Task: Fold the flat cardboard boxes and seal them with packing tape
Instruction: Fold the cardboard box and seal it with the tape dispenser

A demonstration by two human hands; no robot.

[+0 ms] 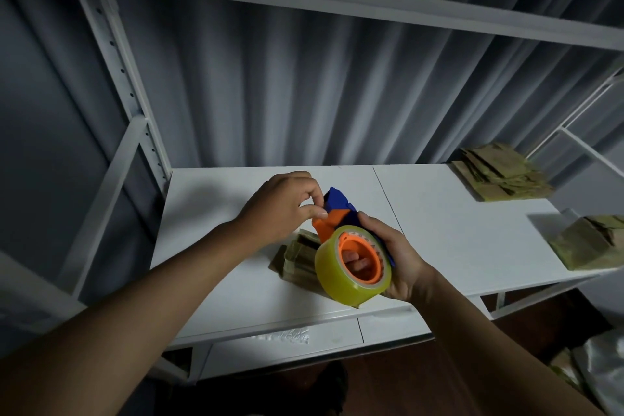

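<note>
Hands (283,206) (391,257), two, on one tape dispenser (351,260); three cardboard stacks (499,176).

No legible text (none anywhere)

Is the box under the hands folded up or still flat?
Folded up: the cardboard box on the white table shows raised sides below the tape dispenser. The dispenser hides much of it, so whether it is sealed cannot be told.
</note>
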